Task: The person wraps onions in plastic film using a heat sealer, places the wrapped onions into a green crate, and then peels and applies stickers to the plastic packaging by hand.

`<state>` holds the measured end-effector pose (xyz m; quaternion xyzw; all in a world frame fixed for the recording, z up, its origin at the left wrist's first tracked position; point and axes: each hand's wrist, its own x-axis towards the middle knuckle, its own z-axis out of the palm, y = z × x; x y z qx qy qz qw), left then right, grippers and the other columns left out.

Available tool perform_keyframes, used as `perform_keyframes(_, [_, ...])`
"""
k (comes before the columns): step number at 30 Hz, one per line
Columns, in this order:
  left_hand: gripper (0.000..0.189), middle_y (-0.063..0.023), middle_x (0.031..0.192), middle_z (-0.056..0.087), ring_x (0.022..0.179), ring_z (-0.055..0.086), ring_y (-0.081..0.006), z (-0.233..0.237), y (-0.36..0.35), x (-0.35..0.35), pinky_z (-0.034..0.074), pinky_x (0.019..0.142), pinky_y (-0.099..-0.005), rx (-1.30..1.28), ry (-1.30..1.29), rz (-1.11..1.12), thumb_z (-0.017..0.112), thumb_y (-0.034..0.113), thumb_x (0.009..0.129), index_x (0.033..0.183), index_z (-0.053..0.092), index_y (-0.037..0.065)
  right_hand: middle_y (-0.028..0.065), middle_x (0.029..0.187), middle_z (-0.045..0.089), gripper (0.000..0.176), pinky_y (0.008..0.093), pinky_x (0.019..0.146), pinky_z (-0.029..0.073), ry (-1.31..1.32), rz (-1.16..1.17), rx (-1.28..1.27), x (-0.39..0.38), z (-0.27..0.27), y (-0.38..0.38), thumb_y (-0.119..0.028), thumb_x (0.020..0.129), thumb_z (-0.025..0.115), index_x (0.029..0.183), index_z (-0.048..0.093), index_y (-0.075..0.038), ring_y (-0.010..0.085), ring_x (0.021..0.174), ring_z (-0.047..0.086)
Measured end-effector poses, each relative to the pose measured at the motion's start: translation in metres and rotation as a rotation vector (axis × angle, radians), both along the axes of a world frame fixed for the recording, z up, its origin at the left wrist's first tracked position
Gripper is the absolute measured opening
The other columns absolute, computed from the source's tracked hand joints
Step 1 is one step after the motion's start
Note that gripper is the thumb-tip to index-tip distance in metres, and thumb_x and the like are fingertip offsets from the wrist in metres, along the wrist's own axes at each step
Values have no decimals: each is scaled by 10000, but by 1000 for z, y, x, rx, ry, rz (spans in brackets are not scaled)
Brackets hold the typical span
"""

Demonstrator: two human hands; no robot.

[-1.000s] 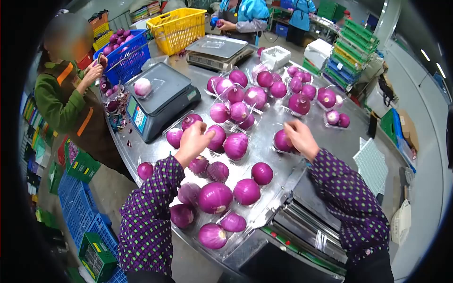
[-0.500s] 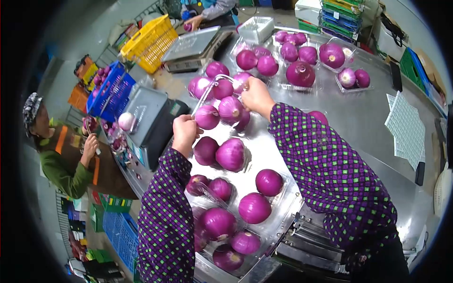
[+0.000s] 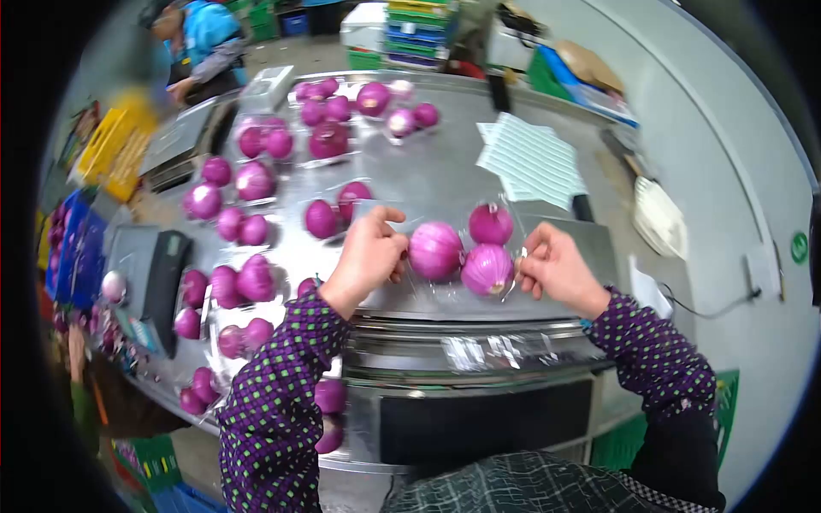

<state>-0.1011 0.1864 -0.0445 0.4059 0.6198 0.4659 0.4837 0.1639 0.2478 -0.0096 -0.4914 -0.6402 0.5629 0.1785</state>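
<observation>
Three red onions (image 3: 436,250) sit together in a clear plastic tray (image 3: 506,295) at the front of the steel worktop. At the tray's left side is my left hand (image 3: 369,256), its index finger stretched out and the others loosely bent; nothing shows in it. My right hand (image 3: 552,267) pinches the right edge of the clear tray, beside the lower onion. Just beyond my left hand, two more onions (image 3: 321,219) rest in clear packaging. Whether film covers the three onions is hard to make out.
Packed onions (image 3: 255,181) spread over the worktop's left and back. White-green sheets (image 3: 532,161) lie at back right. A metal-fronted machine (image 3: 462,355) borders the near edge. Scales (image 3: 145,274) stand left, beside a blue crate (image 3: 79,248). A person in blue (image 3: 209,43) is at the back.
My view and both hands have swung right, from the rows of packed onions to a tray of three at the front. The clear strip held between my hands is out of them.
</observation>
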Motion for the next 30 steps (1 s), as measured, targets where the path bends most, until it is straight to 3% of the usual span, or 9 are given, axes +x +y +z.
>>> perform_keyframes(3, [293, -107, 711, 588, 492, 552, -148, -14, 14, 57, 469, 450, -279, 5, 48, -118, 528, 33, 831, 1114, 527, -40, 115, 790, 627, 172, 226, 441, 460, -185, -69, 17, 60, -4, -22, -32, 838, 584, 966, 480, 14, 125, 608, 610])
perform_keyframes(4, [281, -115, 743, 596, 522, 562, -157, -14, 15, 67, 473, 494, -290, 187, 362, -88, 549, 62, 837, 1107, 540, -19, 115, 790, 627, 172, 226, 441, 460, -175, -89, 18, 72, -10, -22, -32, 838, 584, 966, 480, 14, 125, 608, 610])
perform_keyframes(6, [256, -128, 852, 607, 612, 581, -179, -8, 9, 88, 468, 597, -308, 362, 725, -2, 602, 143, 856, 1089, 599, 40, 113, 968, 628, 283, 343, 668, 497, -272, -107, 897, 85, -24, -13, -145, 817, 629, 1060, 548, -23, 218, 811, 625])
perform_keyframes(9, [255, -127, 902, 607, 615, 575, -174, -23, 4, 100, 464, 588, -301, 443, 682, 35, 607, 152, 863, 1094, 630, 49, 74, 1132, 582, 294, 370, 845, 427, -294, 47, 1216, 76, -41, 10, -178, 826, 608, 1100, 602, -72, 247, 1028, 548])
perform_keyframes(17, [260, -173, 973, 611, 848, 615, -293, -30, -12, 138, 491, 737, -358, 393, 581, 181, 566, 165, 897, 1140, 625, 93, 60, 1151, 584, 260, 364, 869, 403, -228, 95, 1214, 69, -50, 6, -119, 839, 561, 1091, 608, -74, 241, 1073, 526])
perform_keyframes(20, [300, -142, 955, 619, 755, 600, -195, -37, -8, 140, 479, 688, -306, 497, 691, 142, 547, 162, 916, 1200, 593, 76, 69, 1159, 581, 269, 366, 877, 406, -238, 62, 1220, 79, -52, 1, -114, 841, 557, 1103, 605, -73, 246, 1078, 524])
perform_keyframes(26, [398, -185, 1021, 614, 783, 627, -270, -16, -29, 128, 497, 687, -364, 502, 724, 105, 599, 235, 866, 1217, 558, 53, 117, 1187, 539, 339, 386, 899, 447, -299, -6, 1166, 117, -22, -19, -210, 848, 591, 1157, 551, -76, 289, 1084, 527])
perform_keyframes(29, [347, -165, 821, 644, 640, 632, -281, -1, -83, 103, 483, 559, -395, 538, 1060, 105, 665, 291, 795, 1021, 638, 29, 145, 721, 609, 235, 365, 619, 473, -293, -3, 847, 193, 4, -47, -241, 852, 587, 869, 656, -17, 308, 698, 617])
perform_keyframes(30, [324, -152, 708, 626, 583, 620, -286, 1, -102, 96, 473, 529, -403, 376, 1229, 17, 661, 336, 789, 890, 661, 28, 160, 600, 582, 325, 380, 571, 466, -609, -31, 694, 213, 4, -55, -323, 827, 612, 749, 670, -13, 330, 602, 597])
